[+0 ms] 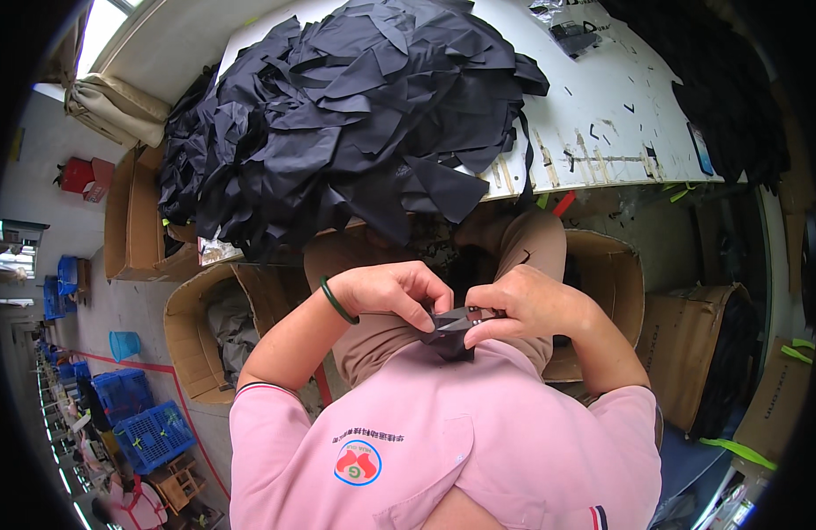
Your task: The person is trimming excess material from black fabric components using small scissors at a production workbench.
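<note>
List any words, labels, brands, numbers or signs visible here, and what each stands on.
I locate the print without copying it.
Shirt: a line of dark characters above a round badge with letters, upside down in view.
Right-hand box: large letters, running sideways.
Far-right box: large letters, running sideways.
Packet on the table: any print is too small to read.

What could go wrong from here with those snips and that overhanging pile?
The snips in the right grip point toward the left grip, so a slip could nick a finger. Their blades lie against the small black cloth piece, so a stray cut might damage it. The pile of black pieces overhangs the near edge of the table; some could slide off.
</note>
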Demonstrator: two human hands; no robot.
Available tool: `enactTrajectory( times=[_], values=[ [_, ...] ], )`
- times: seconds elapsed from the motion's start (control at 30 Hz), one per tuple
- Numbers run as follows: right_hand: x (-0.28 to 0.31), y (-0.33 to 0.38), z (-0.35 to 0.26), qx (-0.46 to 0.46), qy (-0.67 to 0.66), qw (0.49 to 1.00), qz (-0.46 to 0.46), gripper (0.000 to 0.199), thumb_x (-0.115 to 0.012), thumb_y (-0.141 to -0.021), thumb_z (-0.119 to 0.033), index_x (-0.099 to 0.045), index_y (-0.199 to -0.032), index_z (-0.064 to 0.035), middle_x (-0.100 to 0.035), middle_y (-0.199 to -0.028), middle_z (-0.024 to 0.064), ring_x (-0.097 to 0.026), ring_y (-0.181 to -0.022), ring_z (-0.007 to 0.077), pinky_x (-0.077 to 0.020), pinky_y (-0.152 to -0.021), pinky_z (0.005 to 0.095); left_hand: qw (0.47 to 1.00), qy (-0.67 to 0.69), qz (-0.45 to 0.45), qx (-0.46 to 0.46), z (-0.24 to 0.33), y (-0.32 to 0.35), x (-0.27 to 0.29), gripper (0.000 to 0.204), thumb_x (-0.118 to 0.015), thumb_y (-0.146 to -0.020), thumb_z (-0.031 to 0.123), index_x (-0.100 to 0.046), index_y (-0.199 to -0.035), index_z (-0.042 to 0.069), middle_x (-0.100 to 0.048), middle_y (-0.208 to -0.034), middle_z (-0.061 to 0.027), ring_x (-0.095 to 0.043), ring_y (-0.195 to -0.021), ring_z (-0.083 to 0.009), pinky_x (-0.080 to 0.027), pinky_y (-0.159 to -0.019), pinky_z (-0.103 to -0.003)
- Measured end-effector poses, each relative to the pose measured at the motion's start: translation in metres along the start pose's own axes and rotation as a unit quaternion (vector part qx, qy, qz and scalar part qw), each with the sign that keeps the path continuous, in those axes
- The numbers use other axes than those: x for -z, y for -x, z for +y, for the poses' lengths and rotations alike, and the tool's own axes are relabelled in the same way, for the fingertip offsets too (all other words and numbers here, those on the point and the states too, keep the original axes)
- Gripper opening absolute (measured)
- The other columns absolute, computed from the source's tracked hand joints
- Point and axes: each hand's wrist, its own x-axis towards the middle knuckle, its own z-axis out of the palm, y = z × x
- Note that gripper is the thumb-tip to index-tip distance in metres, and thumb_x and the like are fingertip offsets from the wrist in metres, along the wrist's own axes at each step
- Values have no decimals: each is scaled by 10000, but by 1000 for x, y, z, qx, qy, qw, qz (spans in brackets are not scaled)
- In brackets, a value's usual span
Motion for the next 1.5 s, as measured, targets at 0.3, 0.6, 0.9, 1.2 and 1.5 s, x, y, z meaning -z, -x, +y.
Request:
enactTrajectory(
  times=[0.3, 0.6, 0.9, 1.2, 1.5],
  values=[
    [1, -1, -1, -15, 10, 1000, -9, 483, -645, -844, -525, -593, -764, -51, -600, -604, 119, -595, -566, 328, -447, -534, 400, 1000, -12, -3, -1, -1, -1, -1, 118, -659, -781, -8, -662, -898, -26, -642, -830, -12, -578, -788, -88, -462, -775, -236],
    [-4, 1, 5, -12, 14, 1000, -2, 434, -633, -861, -497, -631, -796, -68, -606, -605, 115, -598, -579, 326, -448, -542, 399, 1000, -13, -8, 10, -4, 0, -1, 102, -651, -792, -1, -657, -892, -20, -632, -825, -4, -570, -784, -80, -459, -765, -231],
    [-18, 5, 9, -87, -215, 966, 116, 295, -794, -774, -208, -593, -885, -23, -578, -730, 21, -509, -665, 101, -418, -603, 264, 997, 18, 79, -16, 7, -18, -18, 124, -638, -827, -27, -629, -946, 8, -617, -893, 29, -544, -827, -54, -454, -798, -226],
    [-3, 162, 101, -147, -484, 729, 462, 219, -653, -872, -100, -457, -777, -116, -369, -524, -65, -299, -394, 34, -221, -388, 204, 643, -532, 469, -288, 50, -16, 38, 289, -710, -782, 49, -621, -1056, 26, -585, -1159, -136, -562, -1100, -268, -434, -941, -333],
    [-209, 341, 228, -585, -308, 480, 576, 234, -719, -842, -271, -563, -831, -97, -445, -564, -9, -419, -440, 145, -331, -394, 307, 297, -711, 631, -84, 101, 35, 150, 451, -739, -768, 218, -589, -1185, 133, -575, -1203, -108, -516, -1167, -301, -345, -1048, -517]
  ],
)
